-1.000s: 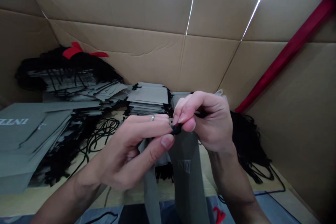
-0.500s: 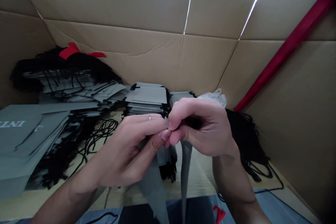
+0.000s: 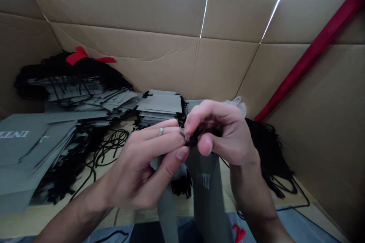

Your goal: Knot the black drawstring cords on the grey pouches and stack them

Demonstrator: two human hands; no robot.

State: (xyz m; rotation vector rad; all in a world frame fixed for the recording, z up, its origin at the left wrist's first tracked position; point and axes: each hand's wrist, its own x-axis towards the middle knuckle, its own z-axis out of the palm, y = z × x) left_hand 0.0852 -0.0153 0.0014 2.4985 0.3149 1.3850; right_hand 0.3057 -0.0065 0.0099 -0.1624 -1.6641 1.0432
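My left hand (image 3: 155, 159), with a ring on one finger, pinches a black cord (image 3: 193, 139) between thumb and fingertips. Opposite it, my right hand (image 3: 225, 133) curls its fingers round the same cord, its thumb slightly lifted. The cord looks bunched or knotted where the hands meet; its exact form is partly hidden by the fingers. Below the hands hangs a folded grey sheet (image 3: 209, 197) with white lettering, in two panels that spread apart downward. Behind it stands a stack of grey pieces (image 3: 161, 102) edged with black cord ends.
At left lie printed grey pieces (image 3: 17, 159) and a heap of black cords (image 3: 37, 72) with a red strip (image 3: 76, 56). Loose cord (image 3: 114, 140) lies beside them. More black cords (image 3: 268, 148) lie at right. A cardboard wall (image 3: 128, 34) and a red band (image 3: 308, 53) enclose the table.
My right thumb has moved away from its fingertips, and the black cord now shows between the hands. The hanging grey sheet has turned, bringing its lettering into view.
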